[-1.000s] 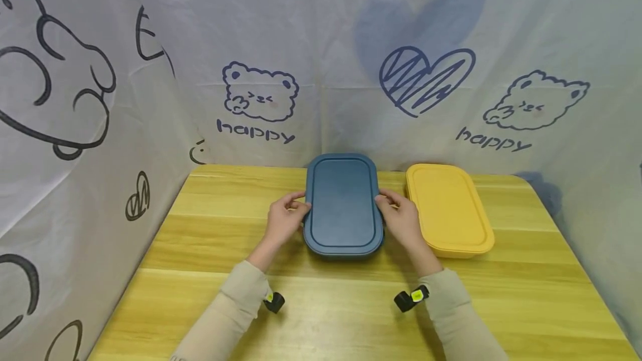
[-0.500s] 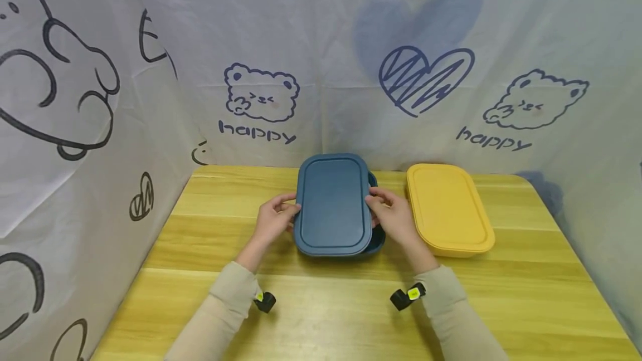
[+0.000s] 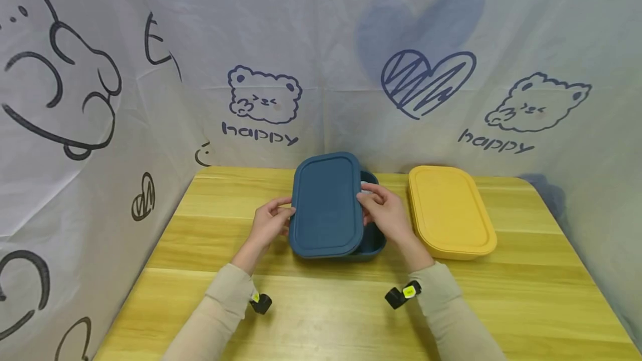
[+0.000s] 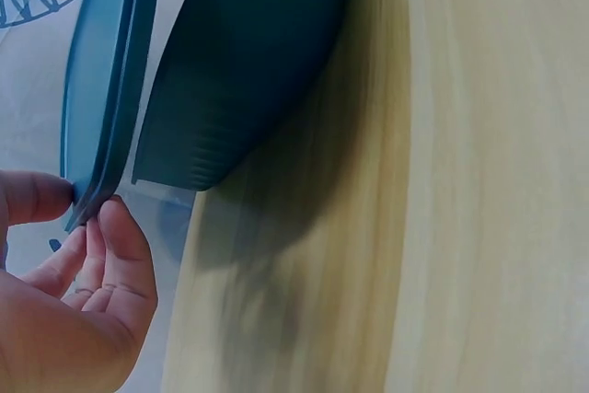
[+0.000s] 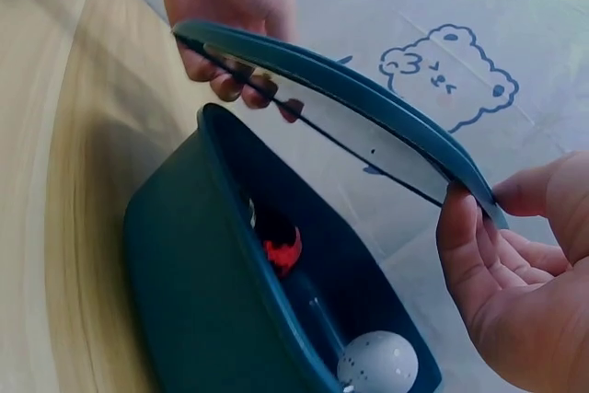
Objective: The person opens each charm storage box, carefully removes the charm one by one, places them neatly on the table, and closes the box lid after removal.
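Note:
A dark blue lid (image 3: 327, 205) is held above its blue box (image 3: 372, 241), shifted left so the box's right side shows. My left hand (image 3: 270, 226) pinches the lid's left edge between thumb and fingers, seen also in the left wrist view, where the lid (image 4: 101, 80) stands apart from the box (image 4: 239, 62). On the opposite edge my right hand (image 3: 387, 211) pinches the lid likewise. Inside the box (image 5: 193, 264), the right wrist view shows a white speckled round object (image 5: 377, 362) and a red item (image 5: 282, 253) whose kind I cannot tell.
A yellow lidded box (image 3: 452, 210) stands to the right of the blue box on the wooden table (image 3: 321, 305). White cloth (image 3: 346, 27) with printed drawings hangs behind the table and along its sides.
The lid, flush on the box a second ago, has come off and moved left and up with both hands. The box's right side is now uncovered. The yellow box has stayed put.

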Demonstrator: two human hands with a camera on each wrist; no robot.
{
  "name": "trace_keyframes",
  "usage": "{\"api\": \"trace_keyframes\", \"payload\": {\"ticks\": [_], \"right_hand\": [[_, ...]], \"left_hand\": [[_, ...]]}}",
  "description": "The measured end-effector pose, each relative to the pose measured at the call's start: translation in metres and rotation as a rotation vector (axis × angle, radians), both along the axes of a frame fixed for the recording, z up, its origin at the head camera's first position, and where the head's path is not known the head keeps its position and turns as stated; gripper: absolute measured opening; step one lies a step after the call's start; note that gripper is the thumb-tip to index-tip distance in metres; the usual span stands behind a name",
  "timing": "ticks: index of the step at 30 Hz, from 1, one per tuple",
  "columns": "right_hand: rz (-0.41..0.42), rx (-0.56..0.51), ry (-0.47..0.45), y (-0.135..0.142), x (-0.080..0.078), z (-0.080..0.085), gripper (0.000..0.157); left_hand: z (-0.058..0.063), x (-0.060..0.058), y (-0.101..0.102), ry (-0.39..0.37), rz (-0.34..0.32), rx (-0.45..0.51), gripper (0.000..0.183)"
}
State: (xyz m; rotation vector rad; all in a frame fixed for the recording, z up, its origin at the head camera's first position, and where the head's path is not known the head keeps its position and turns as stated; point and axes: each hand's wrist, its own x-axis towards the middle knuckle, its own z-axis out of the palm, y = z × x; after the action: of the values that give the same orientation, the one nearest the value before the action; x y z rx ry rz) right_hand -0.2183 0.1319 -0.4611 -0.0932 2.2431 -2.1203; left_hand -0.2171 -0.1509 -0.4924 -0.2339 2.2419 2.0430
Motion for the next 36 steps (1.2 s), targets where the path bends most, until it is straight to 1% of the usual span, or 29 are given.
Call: {"api": "trace_keyframes", "payload": {"ticks": [5,12,16,21,26,32,36], "right_hand": [[0.022,-0.027,0.007,-0.006,-0.001,0.005,0.043],[0.040,-0.014,0.018,-0.016,0.001,0.015,0.043],[0.060,-0.052,0.021,-0.025,0.001,0.022,0.042],[0.080,-0.094,0.006,-0.036,0.002,0.029,0.043],[0.086,-0.111,-0.015,-0.043,0.002,0.033,0.040],[0.106,-0.111,-0.017,-0.051,0.004,0.036,0.039],[0.122,-0.139,-0.015,-0.058,0.005,0.035,0.039]], "left_hand": [[-0.005,0.000,0.000,-0.018,-0.001,-0.015,0.038],[-0.011,0.003,0.001,-0.046,-0.007,-0.028,0.040],[-0.016,0.004,0.003,-0.067,-0.006,-0.028,0.039],[-0.021,0.004,0.007,-0.074,-0.008,-0.017,0.039],[-0.024,0.006,0.008,-0.084,-0.012,0.005,0.038],[-0.025,0.007,0.008,-0.100,-0.040,0.031,0.040],[-0.027,0.007,0.007,-0.117,-0.061,0.036,0.042]]}}
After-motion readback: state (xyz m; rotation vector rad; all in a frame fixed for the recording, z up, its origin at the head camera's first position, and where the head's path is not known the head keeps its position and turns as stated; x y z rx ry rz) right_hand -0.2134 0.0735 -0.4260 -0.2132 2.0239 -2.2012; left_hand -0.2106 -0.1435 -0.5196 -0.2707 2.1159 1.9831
